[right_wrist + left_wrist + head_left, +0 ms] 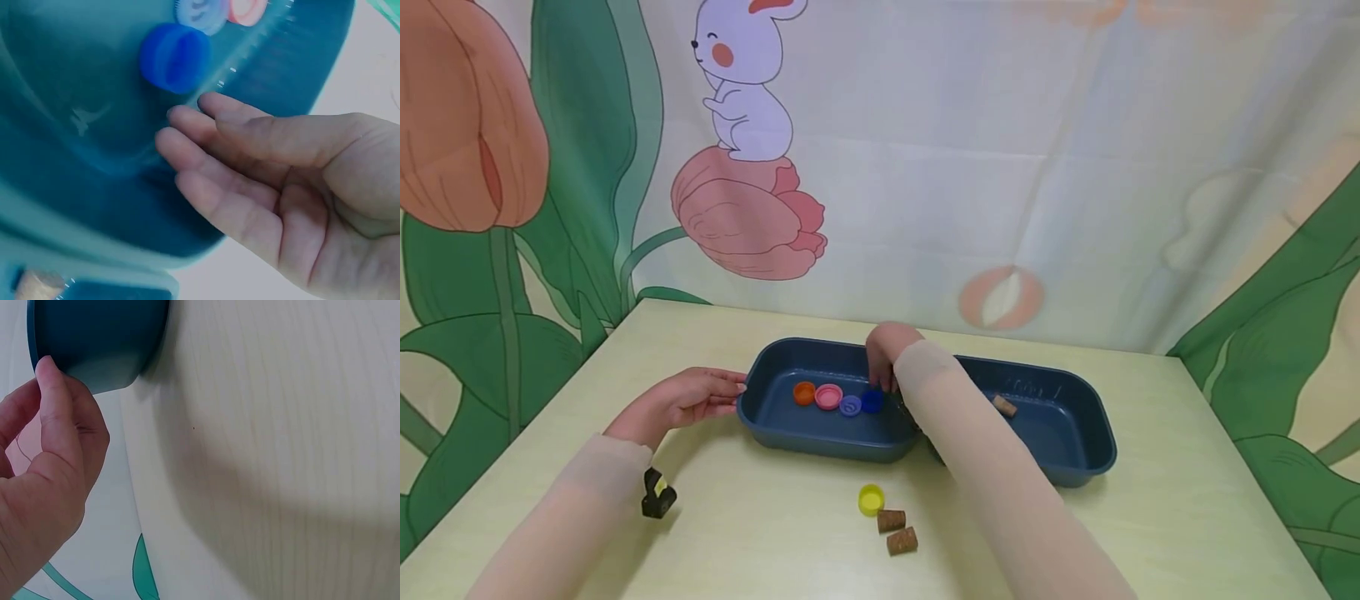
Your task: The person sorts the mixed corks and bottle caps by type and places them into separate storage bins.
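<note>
My left hand [688,398] pinches the left end of a dark blue tray [827,448] at its rim; in the left wrist view, the thumb [51,387] lies against the edge. Inside that tray a row of bottle caps runs from an orange cap [803,393] through a pink cap [828,397] and a purple cap [850,406] to a blue cap [872,401]. My right hand [891,354] reaches in over the tray's right end. Close beside the blue cap, its fingers [206,194] are relaxed and hold nothing in the right wrist view.
A second blue tray [1075,475] stands against the first on the right, partly hidden by my right forearm, with a cork [1004,406] in it. Nearer me lie a yellow cap [871,499] and two brown corks [897,532]. A printed curtain [925,167] hangs behind the table.
</note>
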A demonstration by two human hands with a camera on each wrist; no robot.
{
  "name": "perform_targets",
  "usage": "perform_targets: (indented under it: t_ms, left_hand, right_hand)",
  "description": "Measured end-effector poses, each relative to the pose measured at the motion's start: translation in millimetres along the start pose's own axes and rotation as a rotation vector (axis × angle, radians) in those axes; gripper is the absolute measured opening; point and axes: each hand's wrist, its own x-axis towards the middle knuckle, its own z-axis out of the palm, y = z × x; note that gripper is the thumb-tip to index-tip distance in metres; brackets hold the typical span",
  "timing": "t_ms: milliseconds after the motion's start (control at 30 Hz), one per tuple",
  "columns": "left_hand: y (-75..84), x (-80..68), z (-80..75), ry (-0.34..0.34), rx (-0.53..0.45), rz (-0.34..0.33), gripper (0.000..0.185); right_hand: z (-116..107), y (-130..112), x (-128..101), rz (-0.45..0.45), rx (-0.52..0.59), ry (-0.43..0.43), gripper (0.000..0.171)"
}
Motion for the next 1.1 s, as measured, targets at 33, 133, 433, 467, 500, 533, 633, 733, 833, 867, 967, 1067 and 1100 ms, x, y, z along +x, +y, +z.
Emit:
perform_targets:
  t_ms: [33,133,433,467,500,533,633,733,833,867,967,1067,1100]
  left_hand:
    - [0.1,0.4,0.1,0.001,0.000,0.000,0.054]
    - [0.5,0.7,0.2,0.002,0.001,0.001,0.055]
    - [1.2,0.1,-0.4,0.007,0.022,0.007,0.056]
    - [1.6,-0.5,-0.3,0.009,0.026,0.008,0.056]
    - [2.1,-1.0,-0.1,0.010,0.032,0.008,0.056]
    - [2.4,-1.5,0.1,0.013,0.034,0.007,0.056]
    - [2.7,-1.3,0.9,0.016,0.041,0.006,0.055]
    - [2.0,0.1,1.6,0.014,0.043,0.007,0.053]
    - [1.2,1.1,2.7,0.003,0.044,0.008,0.053]
    - [0.9,1.3,2.8,-0.002,0.046,0.010,0.053]
    - [0.6,1.4,3.1,-0.007,0.051,0.011,0.053]
    - [1.4,1.7,3.0,-0.007,0.056,0.010,0.053]
    - [1.9,1.8,3.0,-0.007,0.058,0.010,0.053]
  right_hand:
    - [-1.6,3.9,-1.2,-0.037,-0.013,-0.007,0.031]
    - [-4.9,14.7,-7.0,-0.132,0.001,0.021,0.035]
    - [-9.2,39.2,-15.3,-0.310,0.120,0.135,0.032]
    - [-9.6,41.0,-20.8,-0.324,0.121,0.148,0.030]
    - [-9.7,43.1,-25.7,-0.340,0.117,0.161,0.030]
    - [-7.9,38.8,-57.5,-0.338,0.105,0.182,0.031]
    - [-6.3,46.3,-76.5,-0.413,0.079,0.240,0.030]
    - [2.0,56.8,-92.6,-0.501,0.067,0.321,0.029]
    - [19.3,69.7,-108.0,-0.582,0.090,0.395,0.028]
    - [26.5,74.6,-112.1,-0.608,0.103,0.417,0.027]
    - [50.3,88.4,-122.0,-0.669,0.169,0.456,0.025]
    - [74.2,101.8,-127.5,-0.715,0.245,0.482,0.021]
    - [81.7,105.7,-129.0,-0.727,0.270,0.486,0.020]
